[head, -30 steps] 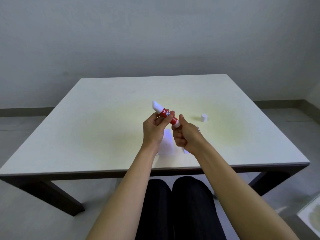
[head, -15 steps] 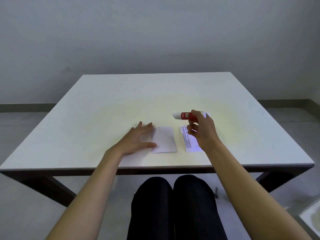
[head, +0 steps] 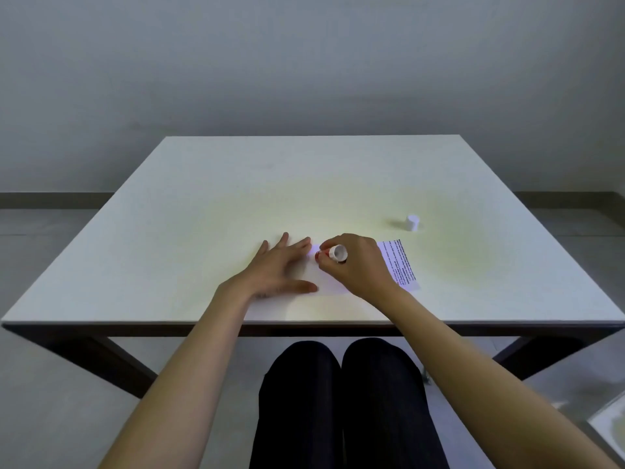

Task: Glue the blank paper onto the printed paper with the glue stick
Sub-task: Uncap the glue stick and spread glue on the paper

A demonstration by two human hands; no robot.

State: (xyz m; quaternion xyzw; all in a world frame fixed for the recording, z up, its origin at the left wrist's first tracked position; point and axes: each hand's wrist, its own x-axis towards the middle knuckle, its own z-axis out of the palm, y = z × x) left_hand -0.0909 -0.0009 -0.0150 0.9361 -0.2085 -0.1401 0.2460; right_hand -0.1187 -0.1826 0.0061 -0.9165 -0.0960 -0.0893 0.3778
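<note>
The person sits at a white table with both hands over the work. The left hand lies flat, fingers spread wide, holding nothing but pinning down the blank paper, of which only a pale strip shows between the two hands. The right hand is curled closed around the glue stick, its white base turned up toward me and the working end aimed down at the blank sheet; I can't see whether the glue itself is touching the paper. The printed paper lies just to the right, partly under that wrist, and the two sheets are side by side, not yet joined. The white cap stands off on its own farther back, so uncapping is done. By my reckoning gluing is only starting: the spreading, the laying of one sheet on the other and the pressing down all remain.
</note>
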